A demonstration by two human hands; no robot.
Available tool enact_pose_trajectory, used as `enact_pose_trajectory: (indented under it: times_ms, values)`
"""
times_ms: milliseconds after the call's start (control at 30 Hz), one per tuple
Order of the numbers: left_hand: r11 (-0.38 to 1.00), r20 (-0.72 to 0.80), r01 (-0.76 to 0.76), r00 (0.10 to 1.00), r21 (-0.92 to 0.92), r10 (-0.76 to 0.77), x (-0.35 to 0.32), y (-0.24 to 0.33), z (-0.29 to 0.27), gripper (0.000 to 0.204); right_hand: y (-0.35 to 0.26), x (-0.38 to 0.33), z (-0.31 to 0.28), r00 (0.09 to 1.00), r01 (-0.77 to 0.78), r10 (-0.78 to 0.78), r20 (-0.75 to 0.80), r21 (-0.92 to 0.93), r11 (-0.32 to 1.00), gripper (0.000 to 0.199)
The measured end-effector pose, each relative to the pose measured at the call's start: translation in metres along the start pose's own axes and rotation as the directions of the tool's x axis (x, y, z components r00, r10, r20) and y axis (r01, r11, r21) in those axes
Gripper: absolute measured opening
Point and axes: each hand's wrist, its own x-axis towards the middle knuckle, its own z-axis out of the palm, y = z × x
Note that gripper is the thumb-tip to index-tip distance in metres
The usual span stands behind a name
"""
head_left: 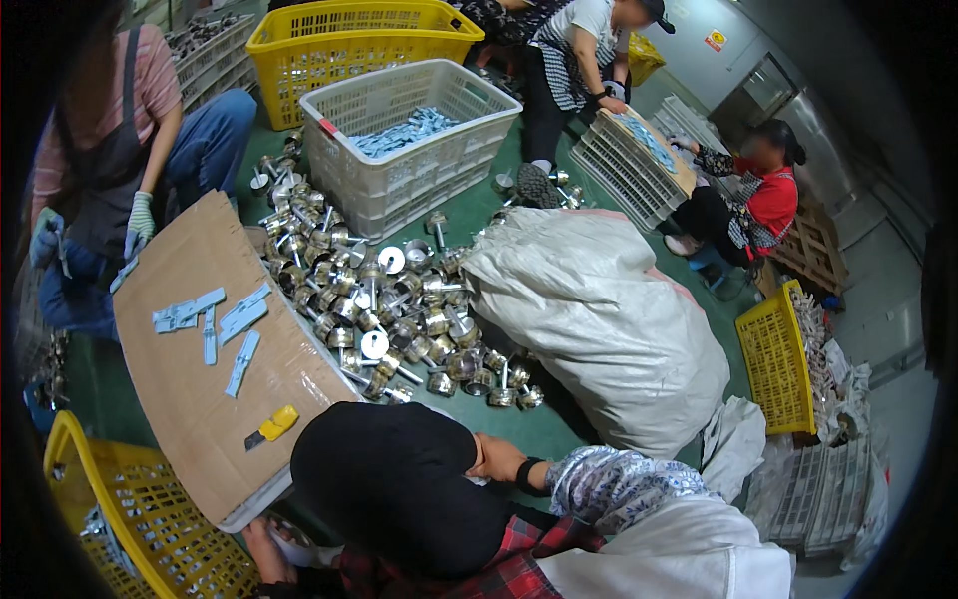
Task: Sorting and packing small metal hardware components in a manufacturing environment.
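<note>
Evidently, right fingers (486,456) touch a black-clad knee (399,479).
Cardboard (180,399) beside left fingers (263,542); opening and hold of both unclear.

R hand (496,459): blk wristband (529,474), the ref pt. Next to wristband, up the arm: gathered sleeve (621,484), wht w/ blue floral print. Farther up from wristband: plain wht fabric (669,554), loose folds. L of wristband: plain blk trousers (394,484), rounded over knee. Below wristband: red/blk plaid cloth (524,547).
</note>
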Motion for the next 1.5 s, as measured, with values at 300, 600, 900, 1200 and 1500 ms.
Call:
enact_pose_trajectory:
  times_ms: [300, 600, 900, 1200, 1500]
  values:
    - [0.997, 0.004, 0.065, 0.998, -0.039, -0.065, -0.001, 0.005, 0.000, 0.033, -0.003, -0.017, 0.013, 0.978, 0.022, 0.010, -0.207, 0.150, 0.988, 0.071]
    - [0.999, 0.016, 0.049, 0.999, -0.015, -0.049, -0.009, 0.013, 0.008, 0.028, 0.007, 0.001, -0.001, 0.976, 0.190, -0.178, -0.129, 0.090, 0.978, 0.067]
    - [0.999, -0.001, 0.047, 0.999, -0.012, -0.047, -0.009, 0.014, 0.005, 0.025, -0.010, 0.006, -0.020, 0.990, 0.136, -0.126, 0.069, -0.167, 0.976, 0.070]
    - [0.999, 0.044, 0.040, 0.998, 0.023, -0.041, -0.017, 0.021, 0.007, 0.031, 0.012, 0.007, 0.003, 0.992, 0.121, -0.126, -0.029, -0.145, 0.982, 0.076]
    - [1.000, 0.069, 0.011, 0.998, -0.014, -0.010, -0.018, 0.022, 0.010, 0.030, 0.016, 0.016, 0.001, 0.988, 0.150, -0.152, -0.009, -0.107, 0.983, 0.076]
